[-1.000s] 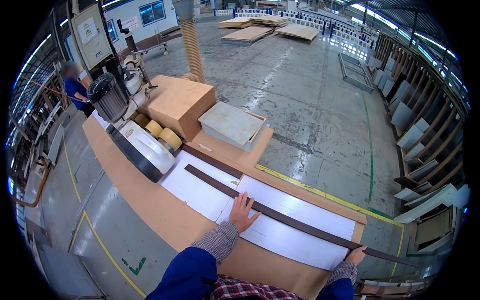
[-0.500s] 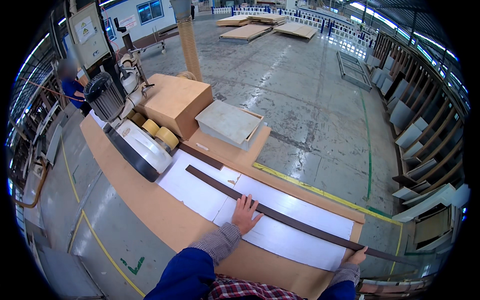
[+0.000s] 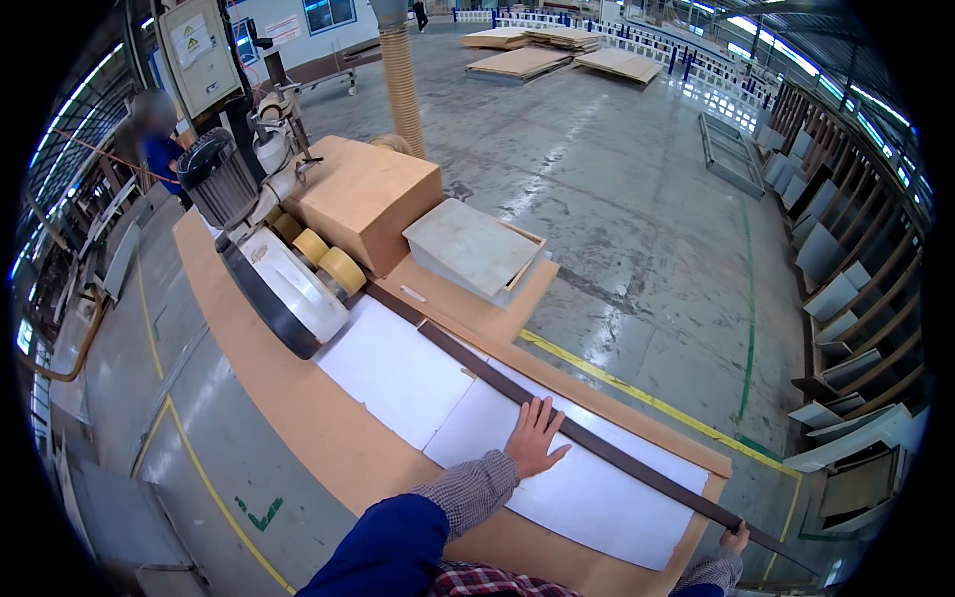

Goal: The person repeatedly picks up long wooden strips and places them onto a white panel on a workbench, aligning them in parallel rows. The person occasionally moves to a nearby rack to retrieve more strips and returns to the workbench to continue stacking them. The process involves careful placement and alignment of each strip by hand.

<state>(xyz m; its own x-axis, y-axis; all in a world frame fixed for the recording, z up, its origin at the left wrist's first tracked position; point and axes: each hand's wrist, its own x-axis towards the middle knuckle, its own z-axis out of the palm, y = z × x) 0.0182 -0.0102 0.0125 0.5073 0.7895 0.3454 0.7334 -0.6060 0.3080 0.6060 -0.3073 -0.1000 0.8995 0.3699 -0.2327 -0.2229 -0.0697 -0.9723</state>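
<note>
Probably lining up the strip (image 3: 627,459) over the white boards (image 3: 383,368), pressing it with spread fingers of the left hand (image 3: 537,438), clamping it in the right hand (image 3: 736,538), so likely calls for a straight nudge toward the rollers (image 3: 341,271).

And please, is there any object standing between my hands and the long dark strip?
Nothing visible does: your left hand already touches the dark strip from above, and your right hand holds it farther to the right.
</note>
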